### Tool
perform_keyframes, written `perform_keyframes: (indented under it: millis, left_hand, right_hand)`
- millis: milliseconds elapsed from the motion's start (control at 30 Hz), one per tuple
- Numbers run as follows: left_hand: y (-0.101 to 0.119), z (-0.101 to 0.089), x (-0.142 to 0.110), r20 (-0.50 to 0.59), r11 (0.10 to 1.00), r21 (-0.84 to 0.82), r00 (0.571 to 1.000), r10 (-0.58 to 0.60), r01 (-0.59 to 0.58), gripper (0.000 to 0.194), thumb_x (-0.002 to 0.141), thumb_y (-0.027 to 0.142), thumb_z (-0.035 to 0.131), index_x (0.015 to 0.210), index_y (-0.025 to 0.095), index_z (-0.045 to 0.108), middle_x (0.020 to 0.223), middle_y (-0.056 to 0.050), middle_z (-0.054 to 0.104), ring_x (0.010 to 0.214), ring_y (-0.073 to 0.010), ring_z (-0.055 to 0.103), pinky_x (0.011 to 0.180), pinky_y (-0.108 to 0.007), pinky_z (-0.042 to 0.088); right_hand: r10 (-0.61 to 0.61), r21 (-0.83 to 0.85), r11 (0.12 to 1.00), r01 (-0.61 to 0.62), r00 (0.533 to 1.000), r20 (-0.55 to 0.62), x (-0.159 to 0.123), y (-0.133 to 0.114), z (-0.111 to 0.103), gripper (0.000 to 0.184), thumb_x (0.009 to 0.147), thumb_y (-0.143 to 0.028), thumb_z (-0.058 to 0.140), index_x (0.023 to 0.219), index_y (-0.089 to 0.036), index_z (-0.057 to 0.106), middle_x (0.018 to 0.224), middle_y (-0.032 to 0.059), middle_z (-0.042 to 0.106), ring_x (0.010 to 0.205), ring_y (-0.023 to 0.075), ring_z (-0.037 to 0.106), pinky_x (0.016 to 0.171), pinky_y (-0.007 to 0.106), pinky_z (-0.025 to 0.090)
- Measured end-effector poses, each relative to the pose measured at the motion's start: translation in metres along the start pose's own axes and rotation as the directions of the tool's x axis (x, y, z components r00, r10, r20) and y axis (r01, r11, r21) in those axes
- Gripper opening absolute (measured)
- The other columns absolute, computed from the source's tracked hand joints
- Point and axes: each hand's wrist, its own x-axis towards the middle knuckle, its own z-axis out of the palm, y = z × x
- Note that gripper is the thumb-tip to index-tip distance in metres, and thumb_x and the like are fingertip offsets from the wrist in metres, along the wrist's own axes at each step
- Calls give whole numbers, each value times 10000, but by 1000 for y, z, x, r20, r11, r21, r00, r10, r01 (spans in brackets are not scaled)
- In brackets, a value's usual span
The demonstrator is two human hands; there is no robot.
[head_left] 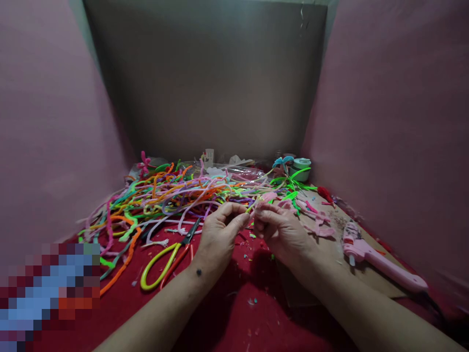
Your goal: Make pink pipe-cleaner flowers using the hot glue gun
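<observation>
My left hand [221, 230] and my right hand [279, 230] meet over the red cloth [234, 303], both pinched on a thin yellow-green pipe cleaner [252, 207] that runs between their fingertips. A pale pink piece sits at the right hand's fingertips. Just beyond the hands lies a big tangle of coloured pipe cleaners [172, 198]. Yellow-handled scissors [172, 256] lie left of my left wrist.
A pink glue gun [381, 264] rests on a brown board [330, 244] at the right. Pink cut pieces [322, 227] lie near it. A small green-white tub [301, 167] stands at the back right. Pink walls close in both sides; a grey panel stands behind.
</observation>
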Motion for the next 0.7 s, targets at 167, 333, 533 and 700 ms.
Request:
perform_keyframes:
  millis: [167,333,533,700]
  left_hand:
    - [0,0,0,27,999,-39,1000,-3,4,104,726,236,622,724,136,593,674,21,573,600,-81,495,564,-194,400]
    - [-1,0,1,66,996,-87,998,-9,14,77,724,201,618,697,132,597,645,23,590,572,-72,512,550,-187,406]
    - [-1,0,1,74,994,-105,997,-21,29,79,692,192,644,663,133,599,570,42,566,506,-52,461,501,-175,366]
    - [-1,-3,2,90,996,-70,995,-46,53,101,694,206,636,644,134,585,531,40,544,502,-61,446,495,-187,344]
  right_hand:
    - [-6,31,1000,5,1000,14,-1,2,0,112,559,-69,684,633,-142,644,558,-29,580,469,67,473,446,206,356]
    - [18,44,999,-20,999,37,0,3,-2,107,576,-71,686,645,-142,644,557,-31,564,483,68,477,456,205,370]
    - [38,28,999,-39,999,36,-1,1,-2,165,546,-83,725,669,-152,640,552,-40,553,459,65,476,437,199,376]
    - [34,24,999,-35,999,41,-1,1,0,166,536,-76,725,648,-149,627,562,-39,565,460,66,489,436,196,383]
